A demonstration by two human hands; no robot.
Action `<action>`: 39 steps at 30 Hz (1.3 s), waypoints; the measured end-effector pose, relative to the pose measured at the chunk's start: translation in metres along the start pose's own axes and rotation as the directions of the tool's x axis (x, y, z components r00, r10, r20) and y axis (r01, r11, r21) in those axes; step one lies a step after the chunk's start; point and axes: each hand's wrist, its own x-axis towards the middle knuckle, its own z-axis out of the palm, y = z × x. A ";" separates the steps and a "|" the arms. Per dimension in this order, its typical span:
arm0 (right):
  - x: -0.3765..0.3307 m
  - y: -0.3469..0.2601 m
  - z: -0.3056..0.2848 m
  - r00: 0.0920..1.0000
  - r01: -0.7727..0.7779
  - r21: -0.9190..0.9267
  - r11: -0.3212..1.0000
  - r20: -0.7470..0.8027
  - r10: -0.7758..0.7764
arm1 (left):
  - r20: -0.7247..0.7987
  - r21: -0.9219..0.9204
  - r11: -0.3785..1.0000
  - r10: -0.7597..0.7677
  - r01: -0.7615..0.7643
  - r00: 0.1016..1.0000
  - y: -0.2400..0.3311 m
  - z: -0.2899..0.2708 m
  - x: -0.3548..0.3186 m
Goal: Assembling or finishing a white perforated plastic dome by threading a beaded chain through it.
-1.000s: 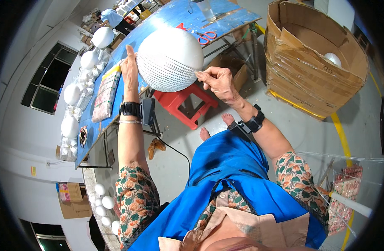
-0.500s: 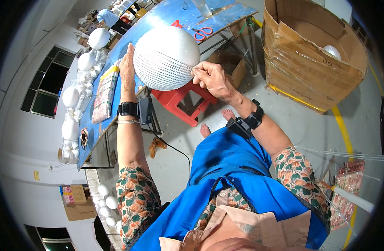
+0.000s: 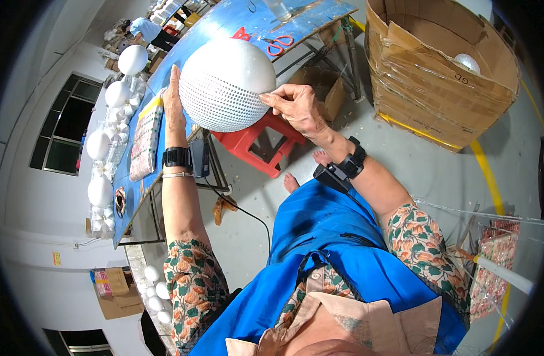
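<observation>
A large white ball (image 3: 227, 83) is raised in front of me, over the table's edge and a red stool. Its upper part is smooth; rows of small shiny studs (image 3: 221, 104) wrap the lower part. My left hand (image 3: 173, 110) holds the ball's left side, palm against it and fingers stretched upward along it. On the opposite side, my right hand (image 3: 296, 107) is closed in a pinch, thumb and forefinger touching the ball where the studded rows meet the smooth surface. Whatever lies between those fingertips is too small to make out. The ball's underside is hidden.
The blue table (image 3: 218, 24) bears red-handled scissors (image 3: 278, 45), a plastic-wrapped pack (image 3: 146, 142) and several white balls (image 3: 100, 145) along its far-left side. Below the ball is a red stool (image 3: 260, 145). A large cardboard box (image 3: 432, 89) holds another studded ball (image 3: 466, 62).
The ball and both my hands have shifted slightly left in view, along with the surroundings. My right fingertips remain at the ball's edge, and the left hand keeps its hold.
</observation>
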 end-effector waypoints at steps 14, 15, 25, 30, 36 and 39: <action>-0.005 0.000 -0.002 0.999 0.012 0.078 0.997 0.033 -0.015 | 0.094 0.037 0.999 0.029 -0.032 0.995 -0.015 -0.015 0.011; -0.006 0.000 -0.003 0.999 0.011 0.080 0.997 0.033 -0.013 | 0.189 0.197 0.978 0.027 -0.065 0.982 -0.019 -0.024 0.018; -0.005 0.013 0.002 0.996 0.072 0.105 0.992 0.038 -0.077 | 0.365 0.214 0.947 0.150 -0.239 0.919 -0.067 -0.063 0.055; -0.005 0.012 -0.002 0.994 0.075 0.098 0.992 0.067 -0.082 | 0.430 0.274 0.929 0.114 -0.250 0.896 -0.066 -0.055 0.057; -0.005 0.011 -0.003 0.995 0.073 0.074 0.995 0.062 -0.078 | 0.226 -0.153 0.949 -0.236 0.274 0.945 -0.045 -0.044 0.049; -0.005 0.013 -0.006 0.997 0.054 0.036 0.998 0.056 -0.056 | 0.250 -0.133 0.953 -0.232 0.271 0.940 -0.043 -0.038 0.049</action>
